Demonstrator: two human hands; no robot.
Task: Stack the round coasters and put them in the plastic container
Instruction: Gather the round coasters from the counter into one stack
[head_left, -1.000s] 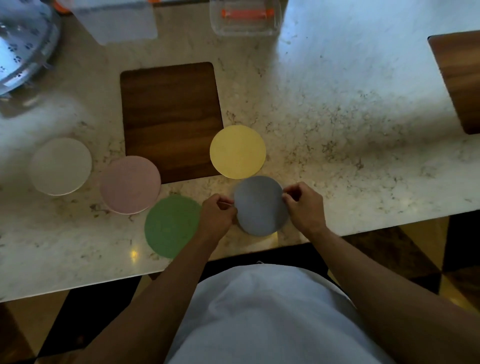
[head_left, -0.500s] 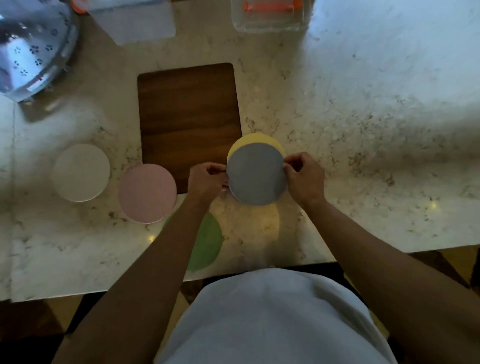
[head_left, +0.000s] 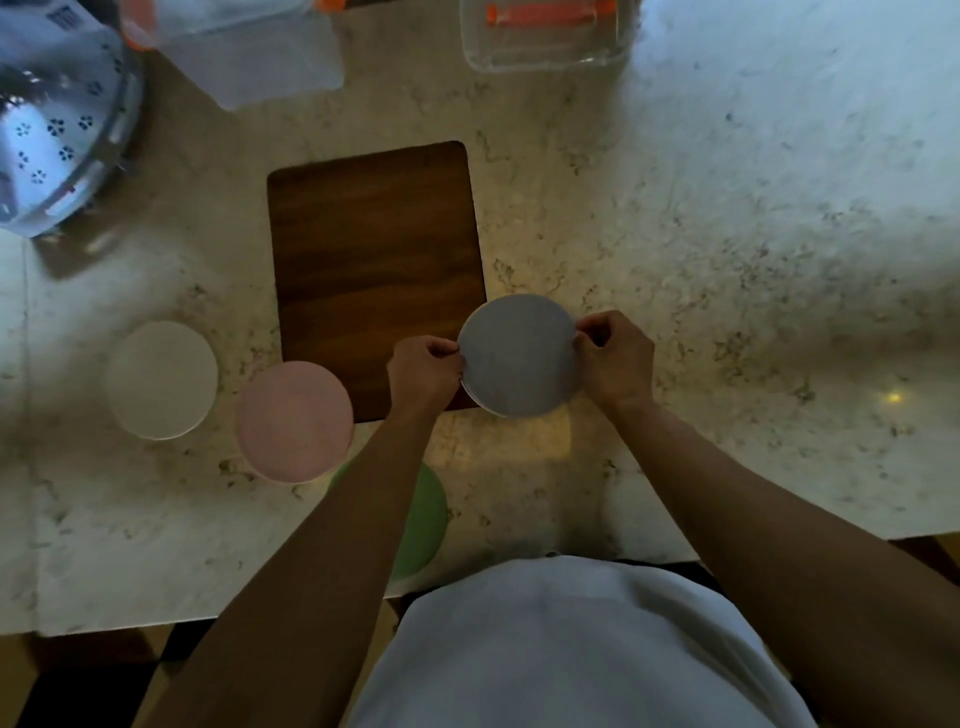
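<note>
A grey round coaster (head_left: 519, 356) lies where the yellow coaster was, covering it; only a thin pale rim shows beneath. My left hand (head_left: 423, 371) pinches its left edge and my right hand (head_left: 615, 358) pinches its right edge. A pink coaster (head_left: 295, 422) and a white coaster (head_left: 162, 379) lie flat to the left. A green coaster (head_left: 423, 519) is partly hidden under my left forearm. The clear plastic container (head_left: 545, 39) with an orange clip stands at the far edge.
A dark wooden board (head_left: 374, 260) lies on the marble counter (head_left: 727, 260) just left of the grey coaster. A metal colander (head_left: 57, 135) sits at the far left. A second clear container (head_left: 249, 47) stands behind it. The counter's near edge runs below my arms.
Both hands carried the grey coaster away from the counter's near edge and over the yellow coaster, which is now fully covered.
</note>
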